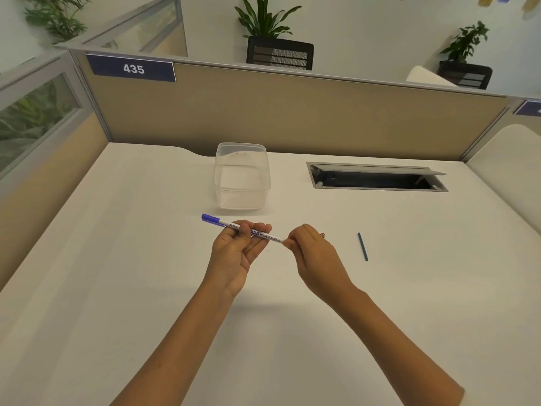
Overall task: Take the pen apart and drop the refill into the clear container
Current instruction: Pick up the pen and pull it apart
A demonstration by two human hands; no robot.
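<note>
A white whiteboard marker pen [268, 237] with a blue cap at its left end is held level above the desk. My left hand [237, 250] grips its middle, palm up, fingers curled around the barrel. My right hand [314, 253] pinches the pen's right end between thumb and fingers. The clear container [242, 197] stands open just behind the pen, nothing visible inside it. A thin dark blue refill [362, 247] lies flat on the desk to the right of my right hand.
The white desk [146, 273] is walled by beige partitions at the back and left. An open cable tray [377, 177] is sunk into the desk at the back right. Plants and chairs stand beyond the partition.
</note>
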